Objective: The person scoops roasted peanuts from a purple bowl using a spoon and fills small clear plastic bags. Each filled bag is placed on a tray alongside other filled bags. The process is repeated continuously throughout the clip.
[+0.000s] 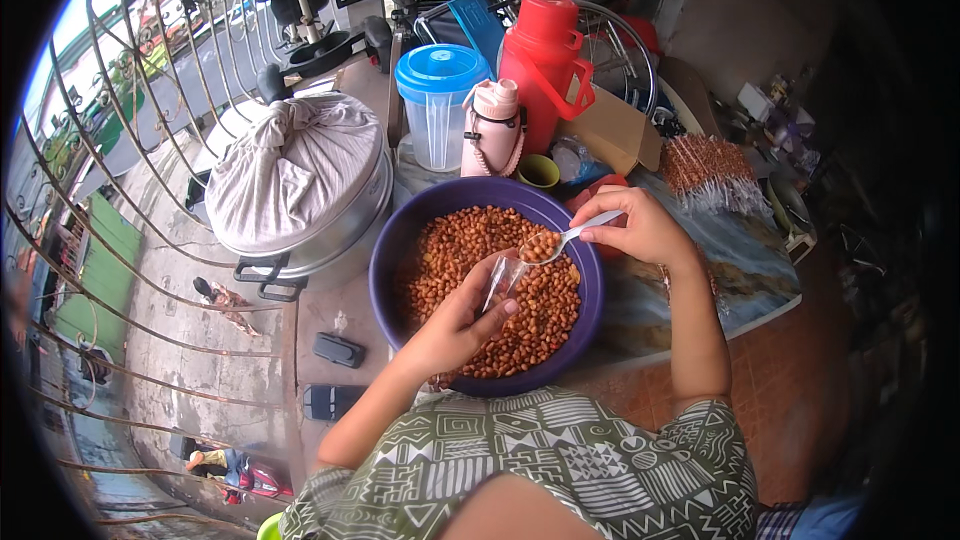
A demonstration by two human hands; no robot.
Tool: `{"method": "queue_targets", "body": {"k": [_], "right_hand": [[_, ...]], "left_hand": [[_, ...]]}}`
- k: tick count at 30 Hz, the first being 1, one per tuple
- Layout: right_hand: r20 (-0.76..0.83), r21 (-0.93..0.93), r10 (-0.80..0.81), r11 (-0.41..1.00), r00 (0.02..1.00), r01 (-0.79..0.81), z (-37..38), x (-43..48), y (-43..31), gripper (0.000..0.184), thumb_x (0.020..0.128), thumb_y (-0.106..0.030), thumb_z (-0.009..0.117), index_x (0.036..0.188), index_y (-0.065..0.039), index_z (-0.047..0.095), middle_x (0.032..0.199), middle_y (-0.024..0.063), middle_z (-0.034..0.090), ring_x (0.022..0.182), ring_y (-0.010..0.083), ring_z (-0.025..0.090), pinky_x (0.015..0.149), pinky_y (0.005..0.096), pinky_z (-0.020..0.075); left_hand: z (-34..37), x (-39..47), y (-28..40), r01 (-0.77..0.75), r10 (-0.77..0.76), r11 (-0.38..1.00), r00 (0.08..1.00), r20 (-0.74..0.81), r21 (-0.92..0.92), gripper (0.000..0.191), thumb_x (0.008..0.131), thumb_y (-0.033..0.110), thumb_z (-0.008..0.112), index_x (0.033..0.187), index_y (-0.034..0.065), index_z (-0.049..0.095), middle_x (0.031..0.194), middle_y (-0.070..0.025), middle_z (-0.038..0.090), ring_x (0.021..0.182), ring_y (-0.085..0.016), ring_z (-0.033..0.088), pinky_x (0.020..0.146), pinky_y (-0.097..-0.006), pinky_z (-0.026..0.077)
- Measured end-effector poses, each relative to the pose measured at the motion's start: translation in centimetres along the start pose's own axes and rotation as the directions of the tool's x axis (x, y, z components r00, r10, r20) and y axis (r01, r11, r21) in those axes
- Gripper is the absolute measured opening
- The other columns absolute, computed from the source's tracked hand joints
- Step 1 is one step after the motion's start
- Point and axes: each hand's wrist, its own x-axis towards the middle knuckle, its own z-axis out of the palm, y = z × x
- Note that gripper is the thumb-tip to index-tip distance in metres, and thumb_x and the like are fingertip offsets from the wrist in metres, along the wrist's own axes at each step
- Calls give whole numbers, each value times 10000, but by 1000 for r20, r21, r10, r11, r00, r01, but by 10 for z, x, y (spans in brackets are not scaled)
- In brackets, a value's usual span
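A purple plastic basin (pixel 384 270) full of reddish-brown peanuts (pixel 480 232) stands in front of me. Over it, my left hand (pixel 461 315) holds a small clear plastic bag (pixel 504 281) upright between thumb and fingers. My right hand (pixel 630 229) grips the handle of a whitish plastic spoon (pixel 596 223) from the right. The spoon's bowl is heaped with peanuts and lies at the mouth of the bag. Whether the bag holds any peanuts I cannot tell.
Behind the basin stand a blue-lidded plastic container (pixel 442 116), a pink bottle (pixel 492 131), a red thermos jug (pixel 536 60) and a green cup (pixel 538 171). Left is a cloth-covered metal pot (pixel 296 180); right, filled peanut packets (pixel 709 169) lie on the marble-patterned table (pixel 750 262).
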Motion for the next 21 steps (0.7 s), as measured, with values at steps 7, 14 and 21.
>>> {"method": "queue_targets", "body": {"k": [7,14,21], "right_hand": [[74,-88,-63,994,995,69,-34,6,-37,176,830,-104,814,986,-31,777,896,36,699,898,143,691,780,302,564],[126,-268,-48,960,991,81,-30,13,-59,163,811,-113,806,963,-62,778,864,60,698,841,188,693,787,343,537],[162,-444,-132,875,978,191,-30,18,-62,139,807,-203,794,929,-136,788,835,20,685,850,198,639,976,350,357]], "left_hand": [[4,4,0,-20,15,996,998,53,88,586,1068,113,547,1578,50,264,1317,-92,545,1124,-118,510,873,-262,493],[4,2,-4,36,-43,994,997,68,101,592,1059,126,568,1563,27,273,1203,-94,591,917,-110,556,794,-272,499],[3,4,-9,-6,1,992,999,38,126,588,1054,134,578,1557,38,288,1137,-84,603,822,-115,554,746,-274,493]]}}
